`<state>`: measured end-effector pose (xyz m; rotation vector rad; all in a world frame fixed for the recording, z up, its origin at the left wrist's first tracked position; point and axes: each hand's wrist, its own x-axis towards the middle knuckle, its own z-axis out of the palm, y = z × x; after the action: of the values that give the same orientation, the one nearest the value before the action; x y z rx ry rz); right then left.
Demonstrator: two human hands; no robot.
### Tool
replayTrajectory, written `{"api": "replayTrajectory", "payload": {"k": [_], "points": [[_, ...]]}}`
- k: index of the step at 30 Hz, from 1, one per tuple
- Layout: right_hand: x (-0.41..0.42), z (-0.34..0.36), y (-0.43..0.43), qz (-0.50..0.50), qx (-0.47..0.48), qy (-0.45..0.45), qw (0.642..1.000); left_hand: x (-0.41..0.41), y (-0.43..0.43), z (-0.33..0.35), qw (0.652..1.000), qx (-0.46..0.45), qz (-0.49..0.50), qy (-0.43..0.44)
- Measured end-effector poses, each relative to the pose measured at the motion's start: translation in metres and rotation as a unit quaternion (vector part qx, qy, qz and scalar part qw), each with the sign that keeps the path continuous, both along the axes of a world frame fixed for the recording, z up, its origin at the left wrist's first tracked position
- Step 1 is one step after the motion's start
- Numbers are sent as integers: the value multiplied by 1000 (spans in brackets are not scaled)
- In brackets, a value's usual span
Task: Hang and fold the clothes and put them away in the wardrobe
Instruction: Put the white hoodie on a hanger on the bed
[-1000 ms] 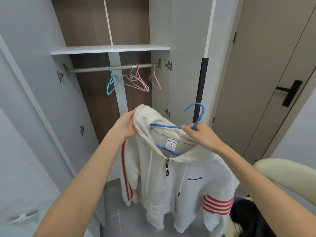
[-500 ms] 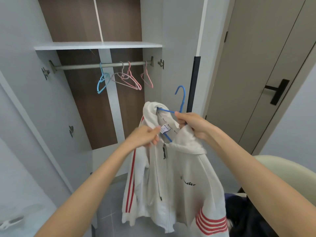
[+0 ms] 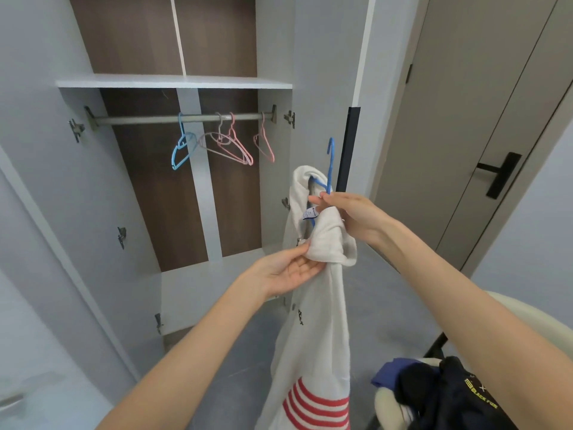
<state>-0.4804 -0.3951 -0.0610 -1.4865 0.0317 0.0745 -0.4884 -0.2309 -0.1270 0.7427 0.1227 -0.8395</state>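
Two grips are engaged on one white hoodie. My right grip is closed round the neck of a blue hanger, just below its hook, and holds it up in front of the right side wall of the open wardrobe. The hoodie hangs from this hanger, turned nearly edge-on to me. Its hood is bunched directly under my right grip, and a sleeve with red stripes hangs at the bottom edge of the view.

My left grip, palm up, pinches the lower edge of the hood between thumb and fingers, just below and left of my right grip.

The hanger is not yet on the rail. The rail runs across the wardrobe under a white shelf and carries four spare hangers: one blue on the left, the others pink or pale.

Dark clothes lie piled on a cream chair at lower right. A door with a black handle stands right of the wardrobe.
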Motion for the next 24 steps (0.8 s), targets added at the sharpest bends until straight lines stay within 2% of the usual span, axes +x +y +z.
{"api": "replayTrajectory", "payload": {"k": [6,10,13,15,19,24], "points": [[21,3,-16,-44,-60,-20,997,-9,-8,-12,999,20,-16,32],[29,-6,-20,-24,-70,-20,997,-1,-5,-25,992,110,-34,-42],[33,-12,-20,3,-38,0,999,10,1,-30,944,274,-68,-170],[37,-14,-21,29,-32,15,999,20,7,-31,911,348,-52,-217],[50,-15,-17,48,-90,24,994,45,22,-29,889,384,55,-245],[81,-19,-8,5,-193,15,981,94,40,-24,821,431,191,-321]]}}
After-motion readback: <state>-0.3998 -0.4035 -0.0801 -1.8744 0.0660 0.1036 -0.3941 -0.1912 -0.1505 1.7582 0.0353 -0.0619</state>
